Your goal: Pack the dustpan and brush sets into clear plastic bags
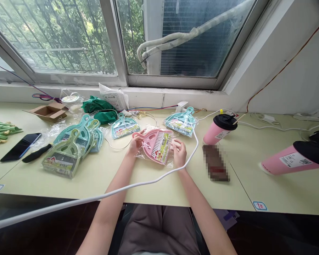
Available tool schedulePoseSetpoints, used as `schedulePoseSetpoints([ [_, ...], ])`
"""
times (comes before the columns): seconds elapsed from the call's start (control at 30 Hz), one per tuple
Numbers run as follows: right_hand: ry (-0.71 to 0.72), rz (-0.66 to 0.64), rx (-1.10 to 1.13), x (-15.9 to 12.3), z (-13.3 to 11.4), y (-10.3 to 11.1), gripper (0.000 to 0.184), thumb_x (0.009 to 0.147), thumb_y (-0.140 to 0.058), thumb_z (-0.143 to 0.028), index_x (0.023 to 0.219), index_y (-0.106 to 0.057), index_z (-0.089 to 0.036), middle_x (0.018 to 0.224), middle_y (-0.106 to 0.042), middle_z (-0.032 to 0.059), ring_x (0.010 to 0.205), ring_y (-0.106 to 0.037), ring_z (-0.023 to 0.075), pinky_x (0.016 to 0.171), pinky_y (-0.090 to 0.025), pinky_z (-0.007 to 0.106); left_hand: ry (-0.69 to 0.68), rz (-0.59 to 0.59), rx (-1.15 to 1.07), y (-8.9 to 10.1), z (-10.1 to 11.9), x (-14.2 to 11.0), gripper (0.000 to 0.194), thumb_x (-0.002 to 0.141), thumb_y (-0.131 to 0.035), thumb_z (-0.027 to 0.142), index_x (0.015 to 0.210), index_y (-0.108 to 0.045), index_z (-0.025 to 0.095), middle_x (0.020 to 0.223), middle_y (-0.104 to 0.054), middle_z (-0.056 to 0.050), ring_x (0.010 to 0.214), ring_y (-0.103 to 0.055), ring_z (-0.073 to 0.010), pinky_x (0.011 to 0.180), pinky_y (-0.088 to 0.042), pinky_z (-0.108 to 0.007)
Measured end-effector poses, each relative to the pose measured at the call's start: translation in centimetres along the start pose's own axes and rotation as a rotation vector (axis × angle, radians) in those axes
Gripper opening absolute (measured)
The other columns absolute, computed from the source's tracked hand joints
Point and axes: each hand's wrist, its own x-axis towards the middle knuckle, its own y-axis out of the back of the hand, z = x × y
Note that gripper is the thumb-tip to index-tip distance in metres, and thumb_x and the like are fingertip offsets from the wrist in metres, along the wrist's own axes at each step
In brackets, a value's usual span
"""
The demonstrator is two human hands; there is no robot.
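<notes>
A pink mini dustpan and brush set (157, 145) in a clear plastic bag is held between my hands, just above the table's front part. My left hand (136, 144) is closed round its handle end. At the opposite edge, my right hand (179, 153) has its fingers curled against the bag's clear film. A printed label and pale bristles show on the set's right half. Behind it lie two bagged blue sets, one at the left (124, 126) and one at the right (181, 122). A pile of bagged green and blue sets (62, 159) lies to my left.
A white cable (138, 184) crosses in front of my forearms. On the left are a phone (20, 147), a black-handled tool (36, 153) and an open cardboard box (49, 112). Two pink cups, one upright (213, 134) and one farther right (284, 161), flank a blurred brown object (216, 163).
</notes>
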Motion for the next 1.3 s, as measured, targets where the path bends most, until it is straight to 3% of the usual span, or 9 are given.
schedulePoseSetpoints([
  [0.13, -0.088, 0.145, 0.171, 0.1, -0.8, 0.0, 0.061, 0.069, -0.073, -0.042, 0.123, -0.050, -0.027, 0.139, -0.049, 0.0078, 0.125, -0.049, 0.0232, 0.097, -0.048, 0.035, -0.092, 0.092, -0.136, -0.3, -0.5, 0.0, 0.064, 0.064, -0.055, 0.009, 0.128, -0.055, 0.020, 0.089, -0.071, -0.001, 0.067, -0.065, -0.0132, 0.056, -0.050, -0.021],
  [0.23, -0.356, -0.190, 0.416, 0.0, -1.3, -0.1, 0.062, 0.072, -0.070, -0.051, 0.125, -0.050, -0.026, 0.130, -0.059, 0.0083, 0.113, -0.061, 0.0254, 0.088, -0.055, 0.039, -0.170, 0.246, -0.171, -1.3, -1.3, -0.3, 0.059, 0.065, -0.057, 0.013, 0.123, -0.057, 0.021, 0.078, -0.069, 0.002, 0.062, -0.064, -0.0127, 0.053, -0.048, -0.021],
  [0.33, -0.376, -0.340, 0.489, 0.0, -1.4, -0.2, 0.061, 0.070, -0.074, -0.047, 0.123, -0.054, -0.023, 0.117, -0.067, 0.0060, 0.103, -0.066, 0.0245, 0.086, -0.057, 0.037, -0.221, 0.272, -0.161, -2.6, -2.2, -0.8, 0.059, 0.065, -0.060, 0.012, 0.124, -0.057, 0.019, 0.072, -0.068, 0.002, 0.055, -0.060, -0.0111, 0.049, -0.045, -0.019],
  [0.53, -0.260, -0.134, 0.355, 1.2, -0.6, 0.9, 0.064, 0.067, -0.074, -0.034, 0.128, -0.056, -0.025, 0.121, -0.067, 0.0041, 0.105, -0.066, 0.0236, 0.086, -0.057, 0.035, -0.095, -0.012, -0.138, -2.3, -1.0, -1.1, 0.058, 0.073, -0.063, 0.024, 0.130, -0.055, 0.021, 0.102, -0.070, -0.006, 0.092, -0.066, -0.0197, 0.081, -0.052, -0.031],
  [0.63, -0.246, -0.249, 0.323, 2.2, -1.5, 2.9, 0.060, 0.067, -0.072, -0.030, 0.126, -0.059, -0.028, 0.126, -0.065, 0.0032, 0.100, -0.068, 0.0237, 0.081, -0.058, 0.036, -0.213, 0.036, -0.059, -0.1, 1.5, -1.1, 0.057, 0.080, -0.054, 0.043, 0.135, -0.051, 0.029, 0.136, -0.055, -0.006, 0.135, -0.041, -0.0252, 0.107, -0.038, -0.043],
  [0.73, -0.226, -0.486, 0.259, 2.8, -2.7, 4.7, 0.054, 0.069, -0.072, -0.031, 0.122, -0.063, -0.028, 0.124, -0.066, 0.0042, 0.099, -0.068, 0.0248, 0.080, -0.058, 0.038, -0.346, -0.036, 0.139, 1.4, 3.0, -1.4, 0.060, 0.081, -0.052, 0.050, 0.139, -0.046, 0.034, 0.153, -0.035, -0.001, 0.146, -0.017, -0.0246, 0.116, -0.021, -0.047],
  [0.9, -0.293, -0.666, 0.145, 2.8, -1.9, 4.5, 0.050, 0.065, -0.077, -0.034, 0.114, -0.067, -0.026, 0.110, -0.072, 0.0064, 0.095, -0.069, 0.0263, 0.075, -0.058, 0.038, -0.127, -0.375, 0.549, -0.4, 1.4, -2.0, 0.067, 0.071, -0.075, 0.037, 0.134, -0.054, 0.026, 0.146, -0.046, -0.012, 0.134, -0.042, -0.0333, 0.108, -0.037, -0.047],
  [1.13, -0.268, -0.370, 0.251, 4.2, 1.1, 3.9, 0.046, 0.052, -0.086, -0.036, 0.094, -0.070, -0.022, 0.107, -0.073, 0.0068, 0.094, -0.069, 0.0261, 0.082, -0.057, 0.041, -0.051, -0.408, 0.409, -1.5, -0.1, -1.9, 0.064, 0.067, -0.078, 0.026, 0.127, -0.057, 0.022, 0.140, -0.052, -0.015, 0.121, -0.056, -0.0311, 0.096, -0.048, -0.042],
  [1.3, -0.277, -0.327, 0.323, 4.7, 2.2, 4.1, 0.039, 0.052, -0.086, -0.030, 0.085, -0.067, -0.023, 0.114, -0.070, 0.0059, 0.099, -0.067, 0.0260, 0.082, -0.057, 0.042, -0.036, -0.333, 0.375, -1.0, -0.5, -1.3, 0.031, 0.066, -0.078, 0.024, 0.093, -0.066, 0.017, 0.127, -0.062, -0.014, 0.109, -0.063, -0.0286, 0.090, -0.050, -0.040],
])
